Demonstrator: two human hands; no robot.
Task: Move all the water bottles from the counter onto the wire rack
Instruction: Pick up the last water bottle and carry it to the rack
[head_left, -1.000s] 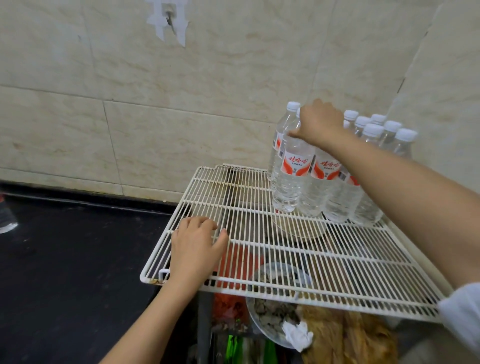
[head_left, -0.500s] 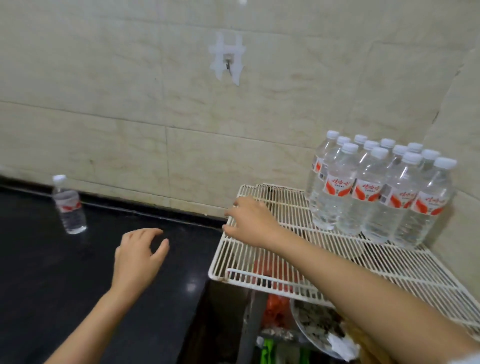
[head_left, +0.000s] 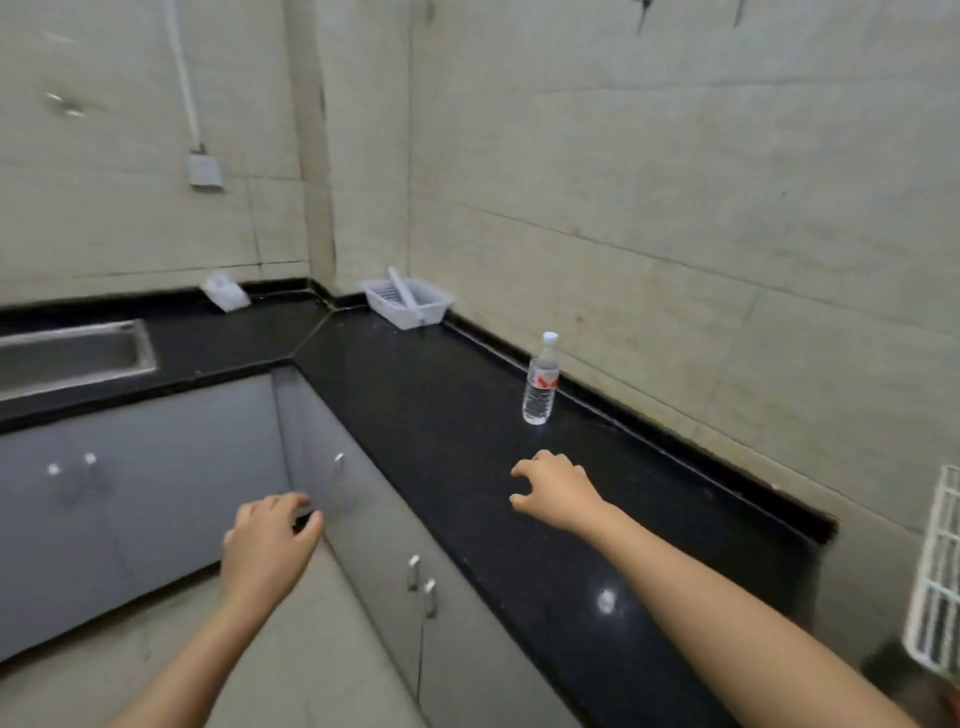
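On counter (head_left: 467, 441): 1 upright water bottle (head_left: 540, 382); white basket (head_left: 408, 304) holds stick.

Soft, even light fills the room, casting only faint shadows. The black bench (head_left: 467, 415) shows one small glare spot toward five o'clock. Motion blur smears the wall fittings toward ten o'clock and the sink (head_left: 72, 353) at nine. Wide-angle distortion bends tile lines and cabinet edges near the borders.
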